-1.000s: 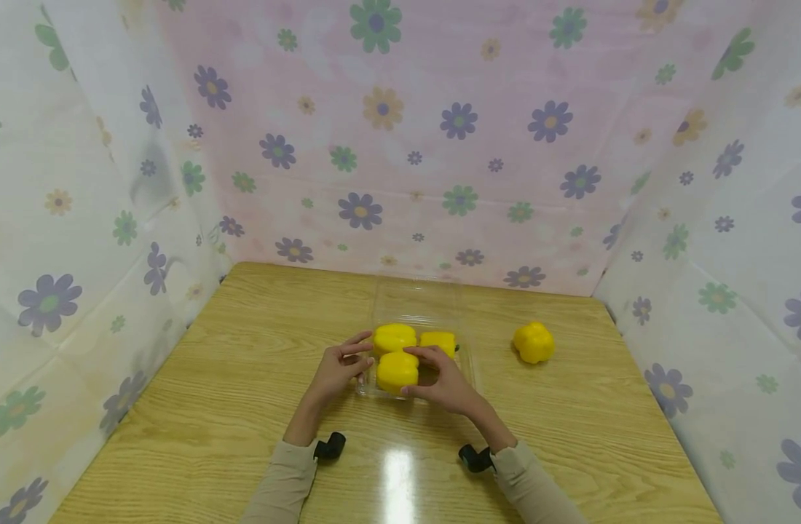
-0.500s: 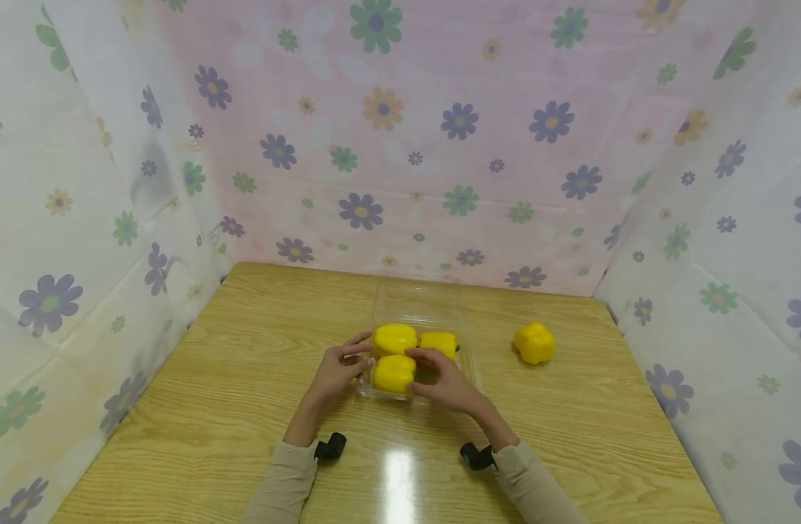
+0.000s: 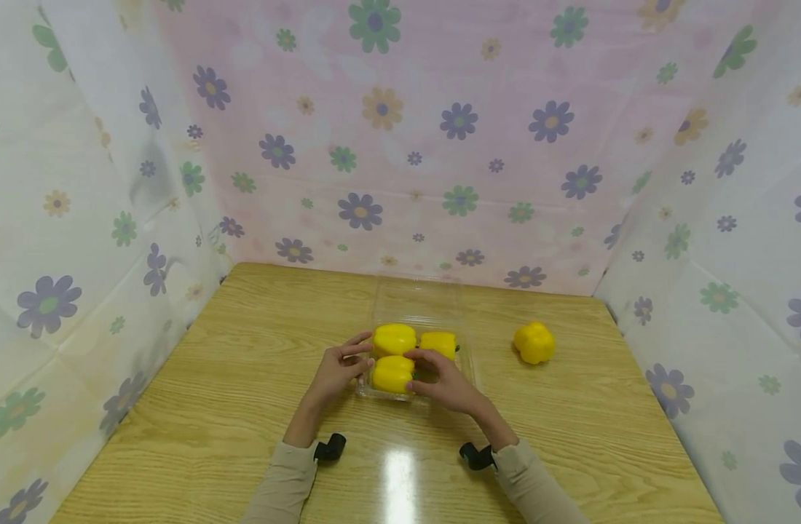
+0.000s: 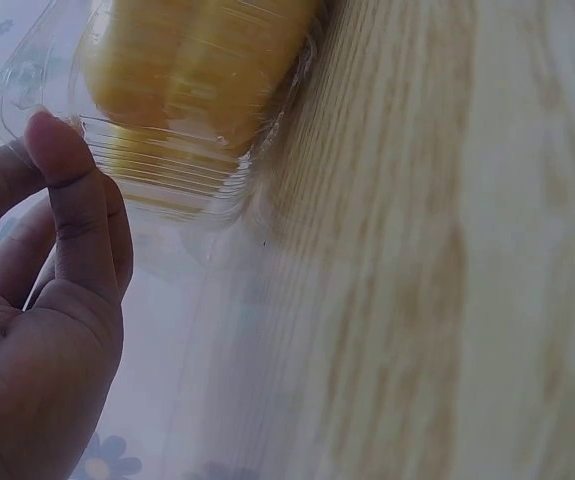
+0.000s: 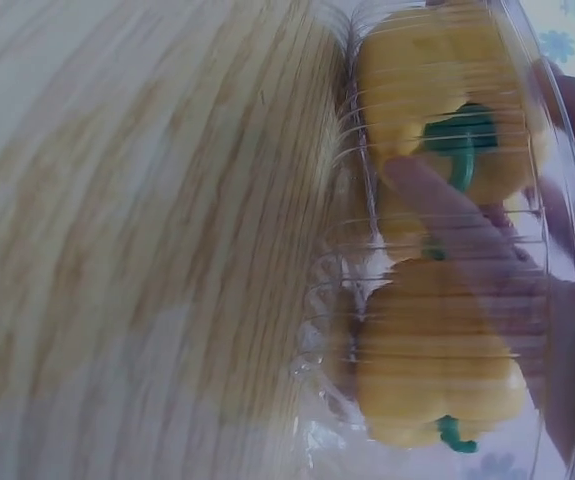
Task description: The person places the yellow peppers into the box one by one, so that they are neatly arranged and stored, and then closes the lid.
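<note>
Right fingers [image 3: 433, 356], yellow pepper [image 3: 392, 375] partly between them

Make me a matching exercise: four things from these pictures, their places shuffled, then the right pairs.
1. left hand
2. right hand
3. clear lid
4. loose pepper

A. alone on the table, right of the container
B. at the left rim of the container
C. at the stem end of the near pepper
D. open, on the container's far side

Pairs: 1-B, 2-C, 3-D, 4-A
</note>
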